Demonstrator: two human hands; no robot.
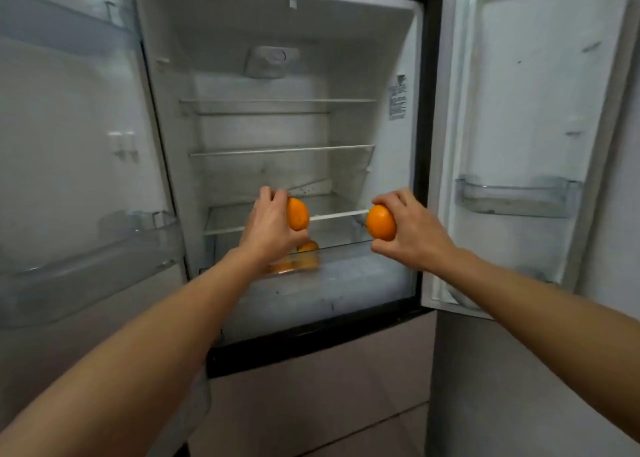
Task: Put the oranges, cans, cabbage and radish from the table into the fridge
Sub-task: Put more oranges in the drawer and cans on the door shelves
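On the head view, I'm watching the left hand (pixel 268 230) curling round the left orange (pixel 298 214), directly above the stored oranges (pixel 307 247) lying in the bottom drawer (pixel 363 276) of the fridge (pixel 277 24). The right hand (pixel 414 237) is gripping the right orange (pixel 381 223), farther off rightward.

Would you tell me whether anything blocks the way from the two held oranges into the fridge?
Nothing visible does. The left hand holds the left orange and the right hand the right orange before the lowest shelf; both doors stand open. Other oranges lie in the drawer below.
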